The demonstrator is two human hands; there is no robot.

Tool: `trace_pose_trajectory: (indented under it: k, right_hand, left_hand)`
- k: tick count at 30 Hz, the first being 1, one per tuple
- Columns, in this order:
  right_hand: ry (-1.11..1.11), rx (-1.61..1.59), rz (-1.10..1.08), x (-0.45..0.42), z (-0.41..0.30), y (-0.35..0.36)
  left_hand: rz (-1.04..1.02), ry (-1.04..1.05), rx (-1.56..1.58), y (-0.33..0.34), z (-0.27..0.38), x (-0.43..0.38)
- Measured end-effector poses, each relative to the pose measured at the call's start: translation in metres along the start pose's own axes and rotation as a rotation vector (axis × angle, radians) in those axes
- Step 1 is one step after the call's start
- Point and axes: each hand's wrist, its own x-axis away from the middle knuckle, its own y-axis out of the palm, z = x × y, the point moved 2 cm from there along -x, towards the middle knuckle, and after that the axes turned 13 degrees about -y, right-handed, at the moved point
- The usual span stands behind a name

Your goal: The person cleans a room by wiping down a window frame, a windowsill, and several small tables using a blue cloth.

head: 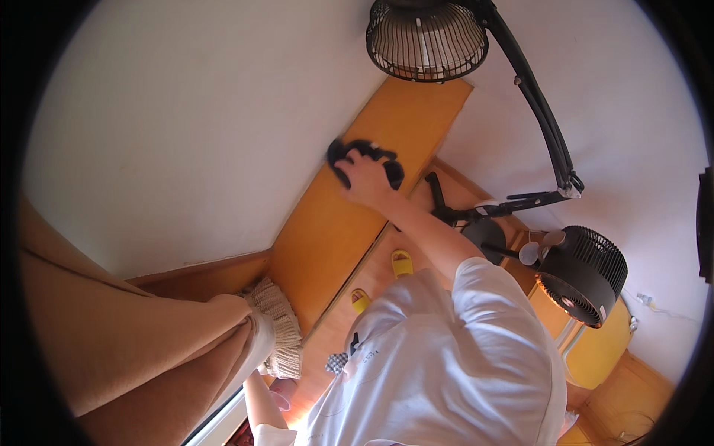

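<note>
My right hand [365, 175] reaches out over a long orange-brown wooden surface [318, 240]. Its fingers are on a black object [394, 174], blurred, that looks like a pair of over-ear headphones. My left forearm points toward the curtain's fringed edge at the lower left; the left hand itself is hidden there. A beige fringed textile [281, 329] hangs beside the near end of the wooden surface, next to a bunched tan curtain [167, 345].
A black caged lamp head [427, 44] hangs over the far end, on a jointed black arm [535, 100]. On the right stand a black fan [583, 276] and a yellow chair-like object [599, 351]. White walls flank the surface. My feet wear yellow slippers [401, 263].
</note>
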Motion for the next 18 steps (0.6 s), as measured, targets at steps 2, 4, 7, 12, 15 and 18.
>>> trace_pose_trajectory:
  k: [2,4,7,12,15,18]
  right_hand:
    - [0.040,-0.079,0.078,0.004,0.005,-0.002]
    - [0.218,-0.284,0.332,-0.003,0.026,-0.020]
    - [0.392,-0.201,0.730,-0.037,0.096,-0.054]
    - [0.360,0.308,0.574,-0.096,0.199,-0.075]
    - [0.241,0.614,0.496,-0.105,0.206,-0.041]
    - [0.494,0.265,0.074,-0.087,0.148,-0.050]
  left_hand:
    - [-0.004,-0.006,-0.010,-0.003,-0.001,0.003]
    - [-0.002,-0.008,-0.015,-0.006,-0.002,0.007]
    - [-0.012,-0.021,-0.027,-0.009,-0.003,0.009]
    - [-0.034,-0.011,-0.034,-0.004,0.001,0.010]
    - [-0.038,-0.019,-0.050,-0.007,-0.003,0.016]
    - [-0.036,-0.023,-0.062,-0.008,-0.008,0.024]
